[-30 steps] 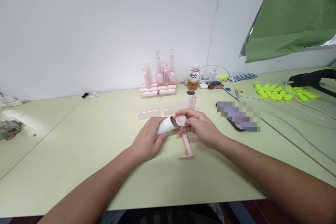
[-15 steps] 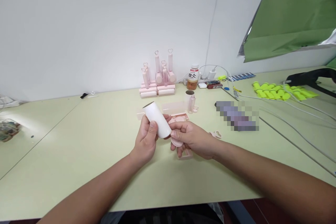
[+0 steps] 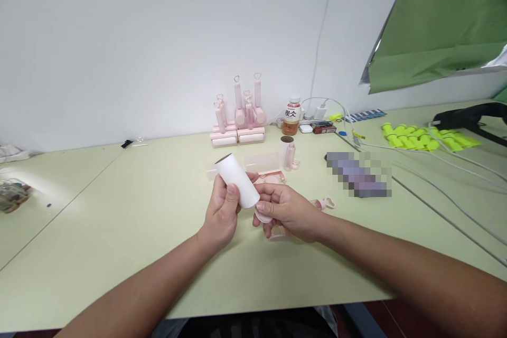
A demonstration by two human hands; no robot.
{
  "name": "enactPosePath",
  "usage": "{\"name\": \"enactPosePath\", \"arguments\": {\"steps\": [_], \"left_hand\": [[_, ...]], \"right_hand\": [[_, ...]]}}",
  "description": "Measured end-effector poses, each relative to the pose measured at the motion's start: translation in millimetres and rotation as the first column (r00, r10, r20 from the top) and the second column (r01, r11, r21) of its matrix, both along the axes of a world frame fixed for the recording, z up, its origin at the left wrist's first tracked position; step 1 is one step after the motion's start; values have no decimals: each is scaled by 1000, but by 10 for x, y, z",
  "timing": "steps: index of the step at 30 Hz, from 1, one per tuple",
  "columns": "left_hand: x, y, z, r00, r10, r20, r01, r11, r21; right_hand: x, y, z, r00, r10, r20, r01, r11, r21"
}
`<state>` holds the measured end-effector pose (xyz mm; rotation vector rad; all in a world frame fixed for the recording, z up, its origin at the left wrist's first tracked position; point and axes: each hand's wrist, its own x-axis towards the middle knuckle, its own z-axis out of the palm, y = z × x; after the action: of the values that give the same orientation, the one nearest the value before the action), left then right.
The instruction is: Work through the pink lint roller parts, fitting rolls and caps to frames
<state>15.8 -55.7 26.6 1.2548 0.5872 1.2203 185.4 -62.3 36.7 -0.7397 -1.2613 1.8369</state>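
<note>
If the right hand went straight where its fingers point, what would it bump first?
Likely the white tube in the left hand, close by the right hand; depth is unclear.

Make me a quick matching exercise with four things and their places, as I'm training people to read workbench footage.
Things:
1. tilted white roll
2. pink disc
3. labelled bottle
4. cluster of neon yellow pieces

Places:
A. standing near the wall
B. in the fingers of the right hand
C. on the right part of the table
D. in the grip of the left hand

Right pairs: 1-D, 2-B, 3-A, 4-C
</note>
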Motion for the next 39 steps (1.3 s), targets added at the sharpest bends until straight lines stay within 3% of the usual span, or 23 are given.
{"name": "enactPosePath", "arguments": {"steps": [9,14,17,21,25,27,30,34,36,39], "left_hand": [[65,-76,22,1000,21,16,-22,998,54],[66,-53,7,998,62,-9,-62,998,19],[74,-29,12,998,69,4,-69,998,-7],[98,-11,0,990,139,-22,-139,990,13],[83,64,24,979,197,-59,-192,978,84],[-3,192,65,958,285,-42,-275,948,158],[-288,521,109,868,496,10,-478,831,283],[-785,1011,32,689,719,-89,-691,689,219],[-947,1177,-51,644,739,-201,-724,673,154],[-1015,1298,-166,646,696,-314,-701,703,118]], "right_hand": [[-29,-45,24,1000,-15,-8,16,992,124],[-64,-78,56,999,-33,26,29,987,156],[-91,-78,56,999,-48,-2,48,997,58],[-100,-46,60,992,-96,-81,80,982,-172],[-78,-11,69,993,-104,-47,90,968,-232],[-68,-9,74,991,-137,9,135,963,-235],[-58,-21,84,976,-198,90,214,949,-230],[-52,-36,93,969,-214,120,234,955,-184],[-52,-38,99,971,-208,120,226,961,-161],[-49,-39,119,968,-214,130,232,962,-147]]}}
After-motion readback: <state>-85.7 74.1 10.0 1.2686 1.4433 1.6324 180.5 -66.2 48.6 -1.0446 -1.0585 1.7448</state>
